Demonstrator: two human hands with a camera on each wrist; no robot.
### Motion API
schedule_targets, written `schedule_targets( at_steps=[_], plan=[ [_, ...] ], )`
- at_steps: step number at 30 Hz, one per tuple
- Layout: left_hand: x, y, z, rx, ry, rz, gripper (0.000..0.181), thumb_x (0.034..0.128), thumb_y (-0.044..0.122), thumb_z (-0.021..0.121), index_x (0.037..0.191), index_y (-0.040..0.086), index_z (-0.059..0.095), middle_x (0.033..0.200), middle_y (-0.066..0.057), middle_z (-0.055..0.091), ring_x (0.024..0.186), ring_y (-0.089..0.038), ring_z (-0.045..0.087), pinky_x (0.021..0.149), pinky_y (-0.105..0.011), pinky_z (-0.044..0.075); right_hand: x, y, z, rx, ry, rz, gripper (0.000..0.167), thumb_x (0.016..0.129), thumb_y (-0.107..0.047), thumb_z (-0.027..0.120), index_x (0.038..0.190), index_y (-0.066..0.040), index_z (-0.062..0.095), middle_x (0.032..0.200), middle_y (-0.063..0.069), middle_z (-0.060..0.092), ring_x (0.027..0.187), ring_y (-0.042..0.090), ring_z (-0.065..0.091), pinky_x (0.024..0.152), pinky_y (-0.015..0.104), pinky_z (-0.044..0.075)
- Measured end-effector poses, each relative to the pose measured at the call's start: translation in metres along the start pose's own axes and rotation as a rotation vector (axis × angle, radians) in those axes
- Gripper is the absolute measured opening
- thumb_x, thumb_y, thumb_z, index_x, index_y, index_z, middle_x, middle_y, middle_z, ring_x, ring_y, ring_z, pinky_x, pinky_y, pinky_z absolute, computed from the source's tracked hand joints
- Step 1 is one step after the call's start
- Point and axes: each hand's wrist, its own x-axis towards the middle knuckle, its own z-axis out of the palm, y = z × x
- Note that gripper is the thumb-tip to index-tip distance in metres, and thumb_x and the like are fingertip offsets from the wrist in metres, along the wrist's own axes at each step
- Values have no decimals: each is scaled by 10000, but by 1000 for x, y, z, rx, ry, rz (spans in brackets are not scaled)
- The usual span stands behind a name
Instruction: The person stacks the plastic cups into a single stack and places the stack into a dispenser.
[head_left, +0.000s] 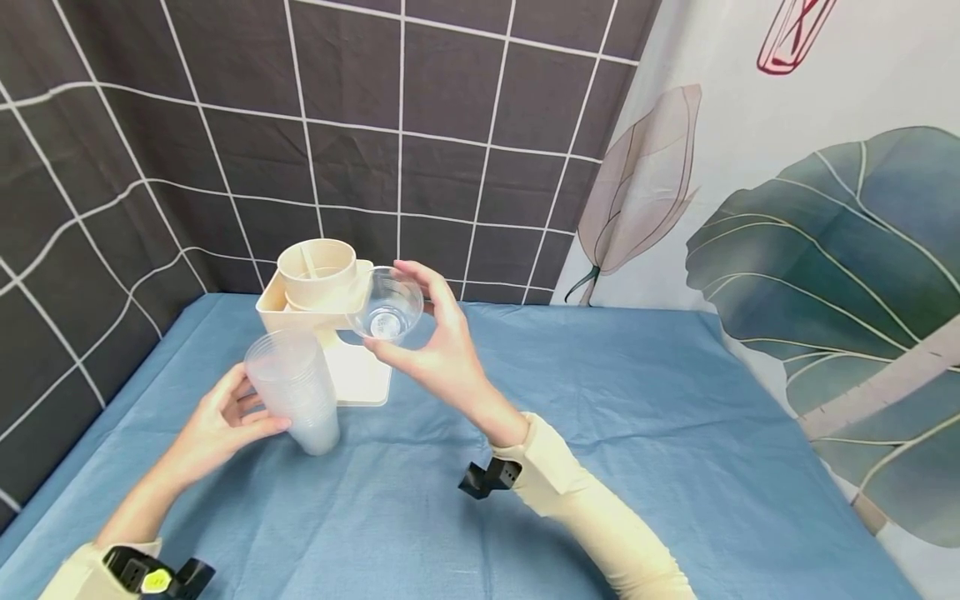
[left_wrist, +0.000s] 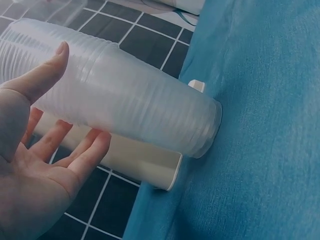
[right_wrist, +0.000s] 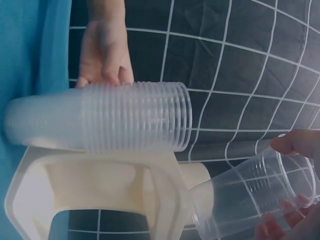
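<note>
A tall stack of nested clear plastic cups (head_left: 294,379) stands on the blue cloth, tilted slightly. My left hand (head_left: 225,421) holds it from the left, thumb on one side and fingers on the other, as the left wrist view shows with the stack (left_wrist: 145,95) in front of the palm. Higher up and to the right, my right hand (head_left: 438,350) grips a single clear plastic cup (head_left: 390,304) by its rim, thumb and fingers on opposite sides. In the right wrist view this cup (right_wrist: 245,190) is apart from the stack (right_wrist: 135,117).
Behind the cups stands a cream plastic stand (head_left: 360,375) with a flat base and an upper tray. A round cream container (head_left: 318,279) with a divider sits on top. Blue cloth (head_left: 600,392) covers the table, and a dark gridded curtain (head_left: 450,100) hangs behind.
</note>
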Motion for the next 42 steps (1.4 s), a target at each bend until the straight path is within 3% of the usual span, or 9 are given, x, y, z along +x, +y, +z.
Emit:
schedule_targets(
  at_steps=[8, 14, 21, 37, 42],
  plan=[
    [1, 2, 1, 21, 1, -4, 753, 777, -134, 691, 1409, 103, 358, 1218, 202, 547, 1067, 79, 577, 840, -93, 508, 5, -9, 9, 78, -29, -53, 756, 723, -22, 796, 1378, -58, 420, 1332, 134, 530, 1200, 226, 531, 978, 310, 491],
    [1, 3, 1, 46, -4, -5, 771, 778, -123, 698, 1427, 93, 341, 1230, 217, 533, 1077, 91, 564, 849, -84, 499, 7, -14, 17, 105, -72, -48, 753, 751, -24, 778, 1396, -47, 390, 1378, 154, 495, 1246, 264, 514, 1011, 360, 483],
    [1, 4, 1, 55, -10, 6, 787, 774, -129, 699, 1436, 91, 335, 1232, 224, 530, 1081, 96, 558, 849, -80, 496, 7, -18, 25, 127, -95, -50, 748, 763, -18, 767, 1401, -38, 377, 1399, 151, 478, 1260, 180, 512, 1007, 301, 487],
    [1, 3, 1, 65, -10, 7, 774, 779, -126, 695, 1437, 72, 341, 1216, 227, 542, 1072, 90, 569, 841, -92, 507, 4, -18, 40, 193, -118, -48, 730, 764, 2, 754, 1394, -38, 388, 1418, 115, 469, 1258, 145, 508, 1021, 253, 471],
    [0, 4, 2, 68, -7, 4, 778, 784, -120, 694, 1446, 76, 335, 1215, 231, 543, 1073, 95, 567, 839, -90, 507, 0, -15, 47, 194, -152, -56, 744, 760, 8, 761, 1391, -29, 369, 1418, 137, 462, 1272, 222, 510, 1031, 254, 467]
  ],
)
